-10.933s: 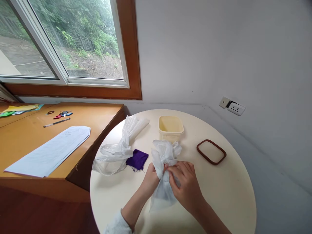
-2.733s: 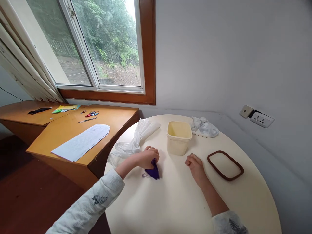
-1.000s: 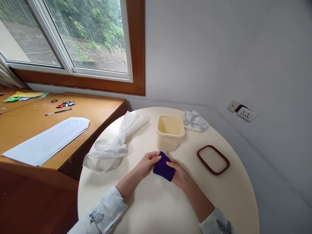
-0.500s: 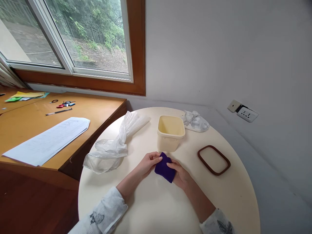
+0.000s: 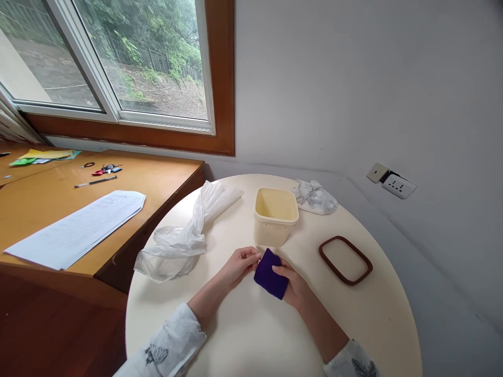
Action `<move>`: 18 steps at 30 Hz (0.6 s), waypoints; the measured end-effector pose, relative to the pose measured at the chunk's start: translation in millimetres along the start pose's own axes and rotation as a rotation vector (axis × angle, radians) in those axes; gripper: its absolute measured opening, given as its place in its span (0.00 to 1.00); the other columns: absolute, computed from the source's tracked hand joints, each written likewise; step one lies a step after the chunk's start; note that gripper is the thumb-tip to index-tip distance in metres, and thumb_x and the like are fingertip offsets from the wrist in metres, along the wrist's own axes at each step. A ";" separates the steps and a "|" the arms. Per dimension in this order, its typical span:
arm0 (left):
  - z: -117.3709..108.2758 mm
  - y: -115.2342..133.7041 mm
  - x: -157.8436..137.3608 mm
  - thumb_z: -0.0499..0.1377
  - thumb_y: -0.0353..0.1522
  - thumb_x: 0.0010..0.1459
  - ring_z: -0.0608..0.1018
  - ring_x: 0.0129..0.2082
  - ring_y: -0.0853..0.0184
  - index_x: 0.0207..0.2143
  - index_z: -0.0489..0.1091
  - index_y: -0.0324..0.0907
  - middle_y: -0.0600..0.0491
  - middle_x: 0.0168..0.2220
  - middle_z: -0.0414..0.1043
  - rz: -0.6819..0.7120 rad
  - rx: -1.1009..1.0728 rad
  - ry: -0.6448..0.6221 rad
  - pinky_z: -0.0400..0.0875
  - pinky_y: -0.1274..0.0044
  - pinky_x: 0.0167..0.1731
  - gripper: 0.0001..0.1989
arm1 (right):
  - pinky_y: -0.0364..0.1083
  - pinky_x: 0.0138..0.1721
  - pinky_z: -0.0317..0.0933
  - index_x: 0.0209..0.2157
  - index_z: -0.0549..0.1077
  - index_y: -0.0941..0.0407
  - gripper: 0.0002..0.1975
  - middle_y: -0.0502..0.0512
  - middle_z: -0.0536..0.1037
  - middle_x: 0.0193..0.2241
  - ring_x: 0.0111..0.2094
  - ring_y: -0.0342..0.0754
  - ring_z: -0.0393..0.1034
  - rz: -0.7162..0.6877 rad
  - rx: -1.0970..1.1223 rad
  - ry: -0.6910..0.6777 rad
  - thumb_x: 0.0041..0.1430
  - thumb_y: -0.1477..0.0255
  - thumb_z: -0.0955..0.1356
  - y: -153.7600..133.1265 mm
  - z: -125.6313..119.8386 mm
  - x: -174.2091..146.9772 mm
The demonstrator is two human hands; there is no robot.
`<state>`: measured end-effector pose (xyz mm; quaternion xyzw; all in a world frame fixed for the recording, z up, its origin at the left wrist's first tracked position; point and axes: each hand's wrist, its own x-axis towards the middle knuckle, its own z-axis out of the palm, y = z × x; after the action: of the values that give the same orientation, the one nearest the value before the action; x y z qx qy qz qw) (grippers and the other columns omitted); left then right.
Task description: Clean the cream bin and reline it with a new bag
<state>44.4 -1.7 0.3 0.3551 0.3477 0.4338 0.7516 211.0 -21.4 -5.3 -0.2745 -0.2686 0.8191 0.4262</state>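
Observation:
A folded purple cloth (image 5: 272,274) is held over the round table in my right hand (image 5: 295,285), thumb on its face and fingers behind it. My left hand (image 5: 240,267) is just left of the cloth with thumb and fingertips pinched together. What, if anything, is between those fingertips is too small to make out. Right behind the cloth stands a pale yellow plastic tub (image 5: 274,230), its top uncovered. To the right of my hands, a brown frame (image 5: 323,252) with rounded corners lies flat.
The round white table (image 5: 251,335) carries a crumpled clear plastic bag (image 5: 184,238) at left and a second bunched plastic bag (image 5: 316,198) behind the tub. A wooden desk (image 5: 168,173) at left bears papers (image 5: 82,228), keys (image 5: 107,169) and a pen (image 5: 95,181). Wall sockets (image 5: 398,186) are at right.
The fingers of my left hand have come off the purple cloth. My right hand has shifted it slightly right and toward me.

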 end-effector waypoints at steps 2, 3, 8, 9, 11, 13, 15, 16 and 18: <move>-3.5 -0.7 2.9 0.65 0.35 0.46 0.67 0.18 0.76 0.23 0.69 0.36 0.58 0.16 0.64 0.001 -0.017 0.027 0.63 0.81 0.26 0.11 | 0.43 0.38 0.60 0.35 0.73 0.56 0.11 0.49 0.76 0.29 0.31 0.42 0.69 -0.007 0.035 0.003 0.45 0.75 0.72 0.4 -1.5 -0.6; -5.6 -0.9 4.3 0.65 0.35 0.47 0.67 0.18 0.76 0.23 0.69 0.36 0.58 0.16 0.64 0.000 -0.027 0.037 0.64 0.81 0.26 0.11 | 0.43 0.38 0.59 0.35 0.73 0.56 0.12 0.49 0.75 0.29 0.31 0.42 0.69 -0.014 0.045 -0.010 0.45 0.75 0.72 0.8 -2.3 -0.8; -15.3 -0.7 9.4 0.64 0.34 0.47 0.67 0.18 0.77 0.28 0.71 0.36 0.57 0.17 0.64 -0.012 -0.068 0.060 0.64 0.82 0.26 0.10 | 0.46 0.38 0.59 0.36 0.72 0.55 0.15 0.51 0.74 0.31 0.35 0.46 0.68 -0.035 0.041 -0.083 0.42 0.76 0.71 2.6 -5.4 -1.2; -16.4 -0.4 9.6 0.64 0.34 0.47 0.67 0.19 0.77 0.28 0.71 0.36 0.57 0.17 0.64 -0.010 -0.074 0.063 0.65 0.82 0.26 0.10 | 0.46 0.37 0.59 0.36 0.72 0.54 0.15 0.50 0.74 0.31 0.34 0.46 0.68 -0.035 0.030 -0.065 0.42 0.75 0.71 1.3 -5.3 -1.9; -17.4 0.5 9.3 0.64 0.34 0.47 0.68 0.19 0.76 0.28 0.71 0.36 0.57 0.17 0.64 -0.002 -0.082 0.066 0.66 0.81 0.27 0.09 | 0.44 0.34 0.60 0.36 0.71 0.53 0.15 0.48 0.73 0.29 0.32 0.44 0.67 -0.050 -0.023 0.004 0.42 0.74 0.72 -5.1 -2.8 -5.1; -17.2 1.6 8.0 0.63 0.33 0.47 0.68 0.19 0.76 0.28 0.71 0.36 0.57 0.17 0.64 0.009 -0.082 0.067 0.67 0.80 0.28 0.09 | 0.41 0.31 0.59 0.38 0.70 0.52 0.17 0.47 0.72 0.29 0.29 0.41 0.66 -0.094 -0.121 0.062 0.43 0.72 0.72 -17.7 4.7 -11.3; -16.2 2.6 6.3 0.63 0.33 0.47 0.67 0.19 0.76 0.28 0.70 0.36 0.57 0.17 0.64 0.013 -0.076 0.065 0.67 0.79 0.29 0.08 | 0.41 0.30 0.60 0.44 0.67 0.51 0.23 0.48 0.72 0.30 0.28 0.41 0.66 -0.168 -0.262 0.073 0.43 0.71 0.72 -36.1 18.0 -19.7; -15.7 3.0 5.6 0.63 0.33 0.47 0.67 0.19 0.76 0.27 0.70 0.36 0.57 0.17 0.63 0.014 -0.071 0.064 0.67 0.79 0.29 0.08 | 0.42 0.32 0.60 0.48 0.64 0.51 0.27 0.48 0.73 0.31 0.29 0.42 0.66 -0.217 -0.342 0.087 0.44 0.70 0.72 -46.6 26.2 -24.0; -14.9 3.6 4.7 0.63 0.33 0.46 0.67 0.19 0.76 0.27 0.70 0.36 0.57 0.17 0.63 0.019 -0.054 0.065 0.67 0.78 0.30 0.08 | 0.44 0.35 0.61 0.53 0.60 0.51 0.33 0.49 0.73 0.31 0.31 0.43 0.67 -0.327 -0.542 0.156 0.44 0.69 0.71 -68.1 43.1 -31.0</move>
<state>32.4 7.4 -5.2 0.3235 0.3567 0.4613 0.7452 234.3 -23.0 77.9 -0.3933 -0.4840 0.6147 0.4829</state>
